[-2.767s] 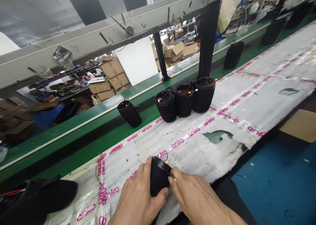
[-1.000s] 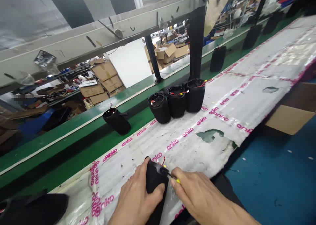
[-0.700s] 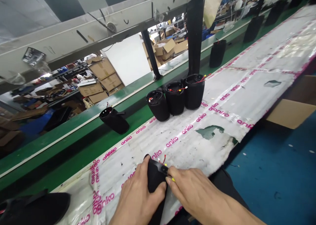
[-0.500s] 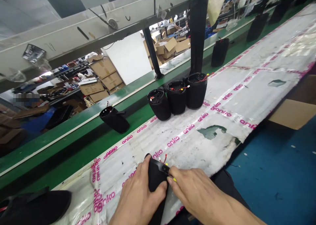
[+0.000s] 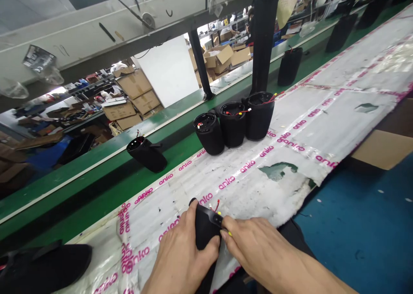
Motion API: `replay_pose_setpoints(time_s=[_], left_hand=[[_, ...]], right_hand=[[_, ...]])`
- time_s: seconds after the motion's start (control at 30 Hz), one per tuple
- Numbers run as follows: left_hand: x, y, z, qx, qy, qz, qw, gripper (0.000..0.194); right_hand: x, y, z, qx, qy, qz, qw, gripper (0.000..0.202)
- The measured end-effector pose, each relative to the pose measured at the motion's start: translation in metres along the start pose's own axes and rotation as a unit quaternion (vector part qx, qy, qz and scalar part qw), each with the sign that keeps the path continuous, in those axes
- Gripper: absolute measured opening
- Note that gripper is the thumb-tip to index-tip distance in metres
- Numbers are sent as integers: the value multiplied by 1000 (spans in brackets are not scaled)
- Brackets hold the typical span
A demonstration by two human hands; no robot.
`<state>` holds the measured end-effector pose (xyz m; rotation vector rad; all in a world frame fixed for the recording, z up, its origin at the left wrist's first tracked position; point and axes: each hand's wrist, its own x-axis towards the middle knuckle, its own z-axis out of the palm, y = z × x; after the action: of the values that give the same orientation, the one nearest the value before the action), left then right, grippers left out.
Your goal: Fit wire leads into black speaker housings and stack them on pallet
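A black fabric-covered cylinder [image 5: 204,227] lies tilted near the bottom centre, with red wires and small white and yellow connectors at its upper rim. My left hand [image 5: 183,251] is wrapped round its left side, thumb across the front. At the rim, my right hand [image 5: 254,246] is closed on a small dark tool with a yellow part [image 5: 220,220]; most of the tool is hidden by the fingers. Three similar black cylinders [image 5: 232,124] with open tops and wires stand side by side beyond my hands.
White wrap printed in pink covers the work surface [image 5: 238,208]. Behind it runs a green conveyor [image 5: 106,199] bearing more black cylinders [image 5: 146,154]. Another lies at the lower left [image 5: 48,266]. A cardboard flap [image 5: 382,150] juts out at right; a black post [image 5: 263,40] rises behind.
The view has shifted slightly. Both hands keep almost the same place and hold on the cylinder and the tool.
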<state>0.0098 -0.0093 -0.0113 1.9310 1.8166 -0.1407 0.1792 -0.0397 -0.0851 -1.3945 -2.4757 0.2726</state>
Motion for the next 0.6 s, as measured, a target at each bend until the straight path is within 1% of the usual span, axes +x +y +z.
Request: replay_pose_setpoints(time_s=[0.1,0.17,0.2,0.23,0.3,0.43,0.5,0.6], left_hand=[[2,1,2,20,3,11,1000,79],[3,1,2,25,1,17,1000,80],[4,0,2,24,0,18,1000,80],[5,-1,2,21,-1,18,1000,81],[6,-2,2,13,-3,17,1000,82],[5,-4,1,-4,7,26,1000,79],[4,-4,1,-4,11,29,1000,78],[3,-4,3,9,7,29,1000,78]], right_hand=[[4,-2,-15,-22,-78,19,997,12],[7,-3,-24,-45,-123,-10,991,23],[8,-3,-27,-55,-131,-29,989,30],[9,-2,-28,-61,-132,-44,988,34],[10,-1,-28,-64,-114,-62,990,34],[9,4,-25,-67,-59,-84,992,24],[10,5,-25,-73,-54,-94,991,23],[10,5,-30,-73,-65,-101,990,22]])
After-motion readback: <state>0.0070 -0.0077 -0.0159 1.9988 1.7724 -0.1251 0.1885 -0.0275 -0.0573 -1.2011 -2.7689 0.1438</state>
